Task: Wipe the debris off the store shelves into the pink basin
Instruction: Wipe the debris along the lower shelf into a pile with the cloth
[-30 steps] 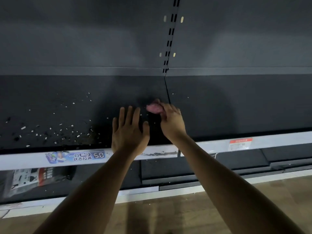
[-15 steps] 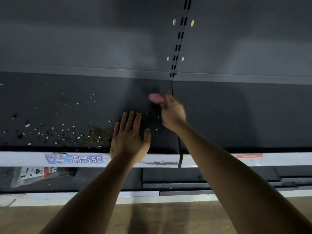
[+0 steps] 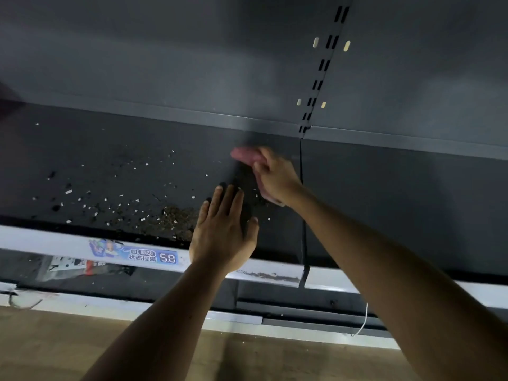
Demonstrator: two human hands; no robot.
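A dark shelf (image 3: 384,199) runs across the view, strewn on its left part with white and brown debris (image 3: 170,215). My left hand (image 3: 224,232) lies flat and open on the shelf near the front edge, just right of the brown pile. My right hand (image 3: 275,177) is farther back on the shelf, closed on a pink cloth (image 3: 244,155) that sticks out to the left of my fingers. The pink basin is out of view.
A white price rail (image 3: 55,242) with a blue label (image 3: 134,253) fronts the shelf. A lower shelf holds a packet (image 3: 71,266). A slotted upright (image 3: 319,83) splits the back panel. Wooden floor (image 3: 68,345) lies below.
My right hand with the pink cloth has moved back and left across the shelf. More debris has gathered near my left hand, which stayed put. The view has shifted left.
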